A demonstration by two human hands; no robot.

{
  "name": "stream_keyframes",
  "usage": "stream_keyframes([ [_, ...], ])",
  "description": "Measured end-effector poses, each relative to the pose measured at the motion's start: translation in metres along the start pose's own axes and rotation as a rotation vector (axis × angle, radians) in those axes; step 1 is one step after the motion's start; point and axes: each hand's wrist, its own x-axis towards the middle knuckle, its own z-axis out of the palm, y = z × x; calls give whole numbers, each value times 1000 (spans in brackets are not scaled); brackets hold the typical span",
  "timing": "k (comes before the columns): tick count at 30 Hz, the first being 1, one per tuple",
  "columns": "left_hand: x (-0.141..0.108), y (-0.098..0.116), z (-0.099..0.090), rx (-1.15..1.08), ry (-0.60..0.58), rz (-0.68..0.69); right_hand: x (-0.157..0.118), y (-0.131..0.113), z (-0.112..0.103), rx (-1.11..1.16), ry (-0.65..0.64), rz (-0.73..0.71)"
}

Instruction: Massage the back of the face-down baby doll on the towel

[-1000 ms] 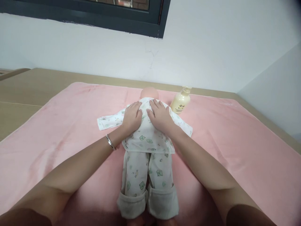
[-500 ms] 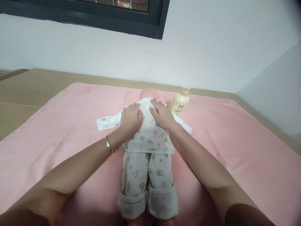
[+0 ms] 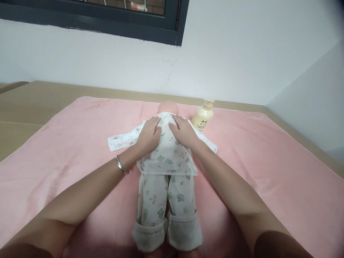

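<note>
A baby doll (image 3: 168, 106) lies face down, its bare head toward the wall. It wears a white printed top (image 3: 168, 157) and matching trousers (image 3: 180, 195) with rolled cuffs. Flat on the left side of its upper back rests my left hand (image 3: 149, 133), a silver bangle at the wrist. My right hand (image 3: 184, 132) lies on the right side of the upper back, fingers stretched out and thumb toward the middle. Both hands touch the cloth and hold nothing. The doll's face and its hands are hidden.
A pump bottle (image 3: 203, 116) of pale yellow stands just right of the doll's shoulder. Under everything spreads a pink blanket (image 3: 255, 154) on a wooden table (image 3: 53, 93). Behind are a white wall (image 3: 228, 53) and a dark window frame (image 3: 172, 34).
The whole view has shifted slightly, so everything sits a little further left. My hands remain on the doll's back, with at most a slight shift over the cloth.
</note>
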Motion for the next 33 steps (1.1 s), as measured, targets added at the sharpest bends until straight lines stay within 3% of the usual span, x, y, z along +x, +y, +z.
stream_keyframes([
  [3, 12, -3, 0, -95, -2, -85, -1, -1, 2, -42, -21, 46],
  [8, 27, -1, 1, -33, -65, -124, -28, -29, 7, -176, -7, -11],
  [11, 19, 6, 4, 79, -65, -78, -28, -32, 3, -165, -22, -39],
  [15, -7, 21, 12, 219, 0, 36, -5, -12, -5, -56, -71, -2],
  [18, -13, 27, 12, 264, -23, 86, -2, -6, -6, -85, -67, 36],
  [23, 12, 14, -3, 124, -115, 9, -36, -32, 0, -296, -85, -239],
  [25, 19, 9, -5, 81, -116, -41, -40, -38, 2, -298, -62, -276],
  [30, -1, 17, 10, 182, -32, 30, -10, -19, 2, -89, -46, -20],
  [33, -11, 24, 13, 215, -41, 95, 4, -7, 2, -37, -52, 68],
])
